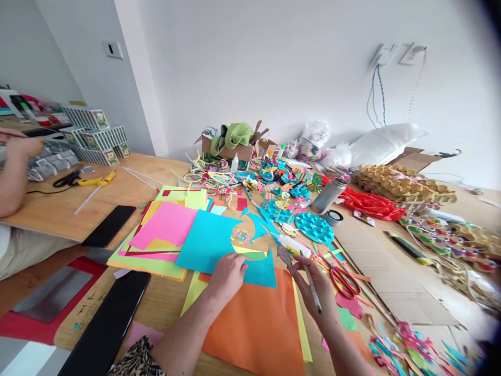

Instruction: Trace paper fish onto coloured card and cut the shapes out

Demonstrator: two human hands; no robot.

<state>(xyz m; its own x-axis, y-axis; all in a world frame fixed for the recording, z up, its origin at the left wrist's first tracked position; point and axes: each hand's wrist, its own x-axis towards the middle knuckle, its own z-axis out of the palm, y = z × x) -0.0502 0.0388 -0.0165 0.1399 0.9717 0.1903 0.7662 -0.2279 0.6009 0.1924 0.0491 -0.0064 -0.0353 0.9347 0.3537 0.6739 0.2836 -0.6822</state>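
My left hand (230, 272) lies with curled fingers on the blue paper (211, 237), gripping it near its lower edge. That sheet has a curved piece cut out of its right side and overlaps an orange sheet (254, 324). In my right hand (313, 284) a pen (312, 284) slants downward between the fingers. The same fingertips hold a small grey oval piece (284, 255), whose kind I cannot make out. Just right of this hand are red-handled scissors (345, 282), and behind it a white glue bottle (294, 245).
Coloured sheets (164, 224) are stacked at left, beside a black phone (109, 225). A blue scalloped disc (314, 227), metal bottle (329, 195) and tape roll (334, 217) stand beyond my right hand. Paper scraps (418, 350) cover the lower right. Another person's arm (15, 167) is at far left.
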